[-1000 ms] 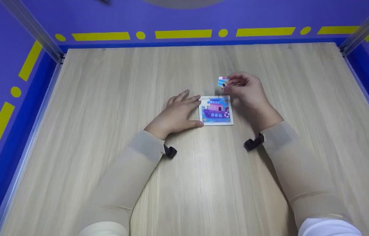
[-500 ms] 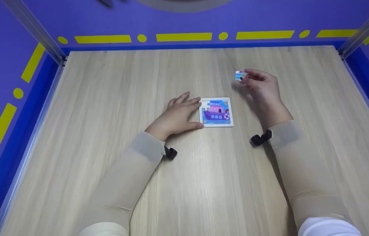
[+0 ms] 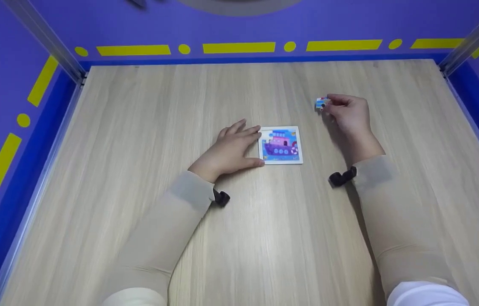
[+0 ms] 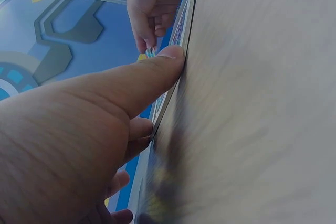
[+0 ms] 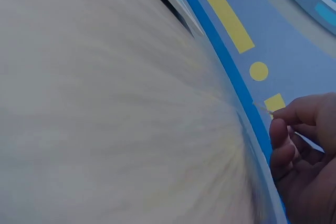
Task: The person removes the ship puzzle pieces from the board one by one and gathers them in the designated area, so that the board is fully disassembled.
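Note:
A square jigsaw puzzle board (image 3: pixel 281 161) with a pale frame and a pink and purple ship picture lies flat on the table. At its upper left, a white patch shows in the picture. My left hand (image 3: pixel 230 148) rests beside the board with fingers spread, thumb and fingertips touching its left edge. Beyond the board to the right, my right hand (image 3: pixel 351 114) pinches a small blue puzzle piece (image 3: pixel 320 103) between thumb and fingers. In the right wrist view the puzzle piece (image 5: pixel 262 108) appears as a thin edge at the fingertips; its picture side is hidden there.
The pale wooden table (image 3: pixel 239 238) is bounded by a blue-purple back wall (image 3: pixel 239 29) with yellow marks, and by side walls. Black wrist cameras are strapped at both cuffs, the left camera (image 3: pixel 222 198) and the right camera (image 3: pixel 341 177).
My right hand has moved right, away from the board, carrying the puzzle piece, and most recently slightly toward me. My left hand stays at the board's left edge.

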Demonstrator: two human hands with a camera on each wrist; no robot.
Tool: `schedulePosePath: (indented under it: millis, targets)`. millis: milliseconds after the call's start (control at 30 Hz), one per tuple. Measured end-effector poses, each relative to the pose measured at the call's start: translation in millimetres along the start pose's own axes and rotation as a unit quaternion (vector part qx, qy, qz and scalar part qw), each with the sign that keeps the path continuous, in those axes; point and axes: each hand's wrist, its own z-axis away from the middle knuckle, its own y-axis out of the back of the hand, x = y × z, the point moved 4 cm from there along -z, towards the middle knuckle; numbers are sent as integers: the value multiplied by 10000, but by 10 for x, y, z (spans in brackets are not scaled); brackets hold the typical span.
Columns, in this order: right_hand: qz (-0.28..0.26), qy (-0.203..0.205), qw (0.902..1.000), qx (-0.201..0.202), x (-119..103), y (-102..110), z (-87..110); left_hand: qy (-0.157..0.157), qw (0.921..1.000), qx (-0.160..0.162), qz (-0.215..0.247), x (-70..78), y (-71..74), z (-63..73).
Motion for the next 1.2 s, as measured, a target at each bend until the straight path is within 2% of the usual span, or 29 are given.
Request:
schedulePosePath:
  millis: [200,400,833,1067,1200]
  targets:
    - [908,44,9958,-66,6,1,14,23,10000,-20,49,9,6,10]
    - [1443,97,9894,-113,-11,-12,38,8,10000,-23,-8,3,5,2]
    - [1548,91,9879,-20,-38,-13,50,30,10000,1,56,-3,2,-7]
    - [1348,210,9906,0,-74,-23,65,18,10000,-22,16,-6,-4,-8]
    - [1419,392,9891,-29,-117,-67,81,21,10000,-16,55,-10,-10,-5]
